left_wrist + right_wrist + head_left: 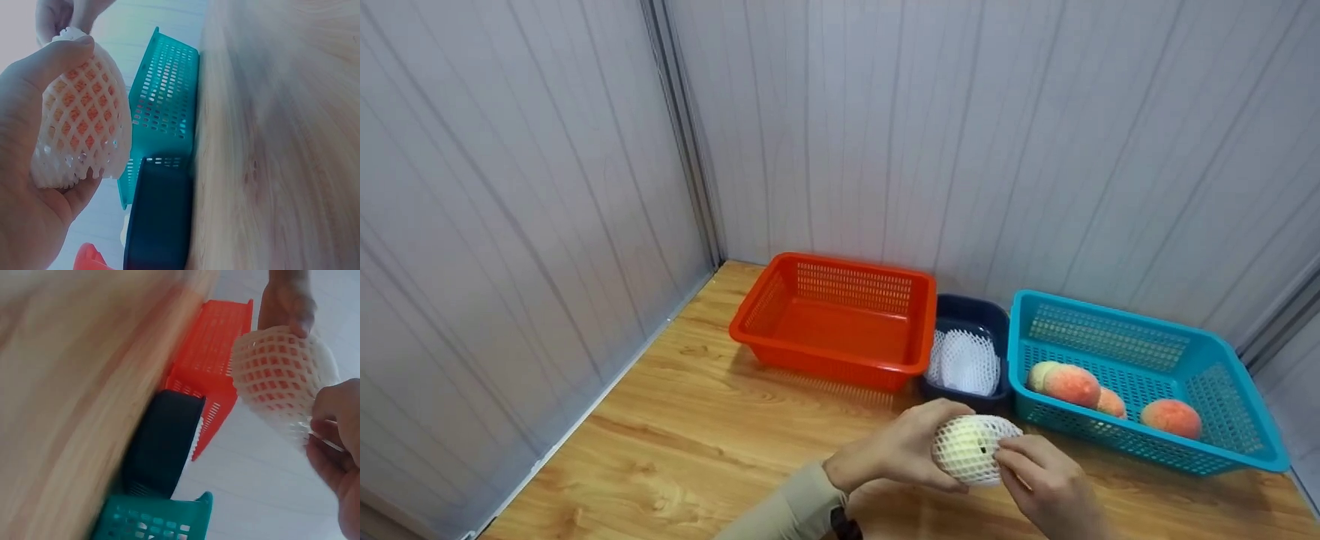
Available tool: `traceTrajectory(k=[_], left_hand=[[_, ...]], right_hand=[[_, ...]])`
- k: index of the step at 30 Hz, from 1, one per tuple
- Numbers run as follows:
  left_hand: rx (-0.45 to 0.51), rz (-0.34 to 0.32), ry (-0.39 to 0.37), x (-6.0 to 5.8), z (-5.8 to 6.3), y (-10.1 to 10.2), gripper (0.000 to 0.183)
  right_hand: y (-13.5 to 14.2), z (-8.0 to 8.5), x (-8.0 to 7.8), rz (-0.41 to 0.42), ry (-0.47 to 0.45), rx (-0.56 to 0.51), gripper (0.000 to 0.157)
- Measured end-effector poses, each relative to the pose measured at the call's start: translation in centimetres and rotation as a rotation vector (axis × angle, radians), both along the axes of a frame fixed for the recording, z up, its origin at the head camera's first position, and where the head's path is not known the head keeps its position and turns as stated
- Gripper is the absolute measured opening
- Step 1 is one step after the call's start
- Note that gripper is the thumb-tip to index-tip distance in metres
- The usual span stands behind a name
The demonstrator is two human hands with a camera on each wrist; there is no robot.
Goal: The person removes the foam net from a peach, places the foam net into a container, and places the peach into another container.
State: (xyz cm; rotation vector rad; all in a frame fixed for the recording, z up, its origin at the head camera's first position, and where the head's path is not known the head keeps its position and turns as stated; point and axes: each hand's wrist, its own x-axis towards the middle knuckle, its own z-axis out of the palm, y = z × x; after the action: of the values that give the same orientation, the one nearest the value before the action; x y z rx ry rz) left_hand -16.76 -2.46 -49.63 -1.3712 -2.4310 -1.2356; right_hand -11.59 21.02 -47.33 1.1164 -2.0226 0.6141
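Observation:
A peach (971, 442) sits inside a white foam net sleeve (84, 112), whose mesh shows yellow and pink-orange skin through its holes. My left hand (911, 448) holds the sleeved peach from the left, thumb and fingers curled round it. At the other end my right hand (1046, 480) pinches the edge of the sleeve between thumb and fingers. Both hands are above the wooden table, in front of the dark blue tub. More white net sleeves (969, 364) lie in that tub.
An orange-red basket (832, 367) stands at the left, the dark blue tub (1003, 330) in the middle. To the right is a teal basket (1117, 442) with several peaches (1171, 418) in it. Pale panel walls (840, 135) rise behind the wooden table (675, 450).

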Motion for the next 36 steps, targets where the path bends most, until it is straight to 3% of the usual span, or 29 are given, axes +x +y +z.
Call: traceTrajectory(k=[5, 8, 13, 15, 19, 21, 27, 32, 36], left_hand=[[-0.013, 0.004, -0.003, 0.2, -0.2, -0.1, 0.084], [-0.018, 0.002, -0.01, 0.3, -0.2, -0.2, 0.083], [-0.012, -0.016, -0.01, 0.2, -0.2, -0.4, 0.081], [-0.01, -0.021, 0.005, 0.1, 0.0, -0.4, 0.081], [-0.015, -0.02, 0.023, 0.3, -0.1, -0.5, 0.083], [-0.02, -0.026, 0.012, 0.6, -0.5, -0.5, 0.084], [-0.03, -0.055, 0.013, 0.5, -0.6, -0.4, 0.085], [-0.041, -0.057, 0.047, 0.5, -0.8, -0.2, 0.086], [-0.044, -0.061, 0.048, 0.4, -0.7, 0.0, 0.088]], right_hand=[[0.2, -0.2, 0.1, 0.012, -0.181, -0.022, 0.011], [0.4, -0.3, 0.1, 0.058, -0.199, -0.045, 0.031], [0.4, -0.1, 0.1, 0.145, -0.195, -0.051, 0.021], [0.1, 0.1, 0.0, 0.129, -0.234, -0.013, 0.028], [-0.5, 0.2, 0.2, 0.051, -0.316, 0.066, 0.06], [-0.6, 0.0, 0.5, 0.036, -0.346, 0.078, 0.065], [-0.7, -0.7, -0.2, 0.093, -0.306, 0.089, 0.069], [-0.9, -1.3, -0.3, 0.074, -0.256, 0.128, 0.068], [-0.9, -1.8, -0.8, 0.113, -0.204, 0.086, 0.068]])
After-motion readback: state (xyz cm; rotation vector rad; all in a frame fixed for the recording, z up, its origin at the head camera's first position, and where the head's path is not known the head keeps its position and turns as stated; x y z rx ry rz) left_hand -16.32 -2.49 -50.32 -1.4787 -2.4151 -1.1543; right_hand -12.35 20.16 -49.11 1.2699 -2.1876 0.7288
